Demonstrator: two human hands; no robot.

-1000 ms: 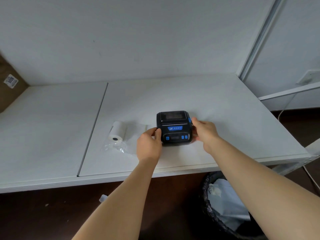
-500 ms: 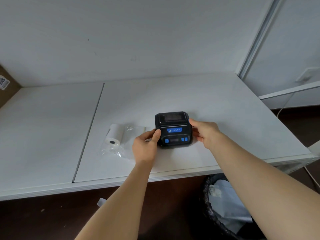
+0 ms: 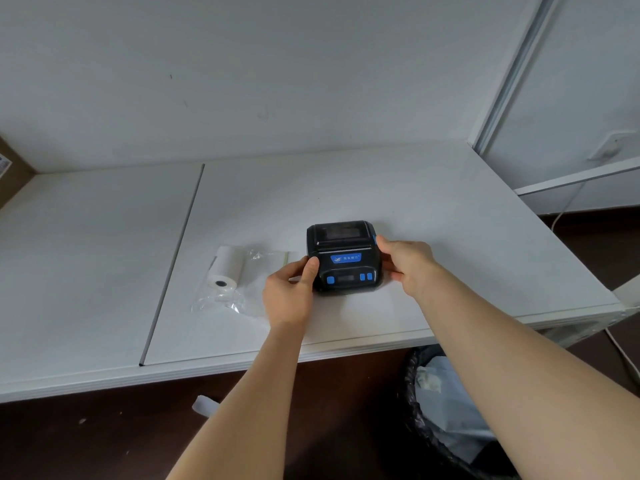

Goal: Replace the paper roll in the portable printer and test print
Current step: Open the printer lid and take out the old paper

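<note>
A small black portable printer [image 3: 344,256] with blue buttons and a closed lid sits flat on the white table [image 3: 450,237]. My left hand [image 3: 289,292] grips its left side, thumb on the front corner. My right hand [image 3: 407,265] holds its right side, with a fingertip at the blue side latch. A white paper roll [image 3: 225,268] lies to the left of the printer inside a clear plastic wrapper [image 3: 239,296], apart from both hands.
A dark seam [image 3: 173,265] splits the table top left of the roll. A bin with a black liner [image 3: 440,420] stands under the table's front edge at the right. A cardboard box [image 3: 10,171] sits at the far left. A white wall rises behind.
Both hands stay on the printer's sides. My left thumb has slid slightly up the front corner, and my view has shifted a little to the right.
</note>
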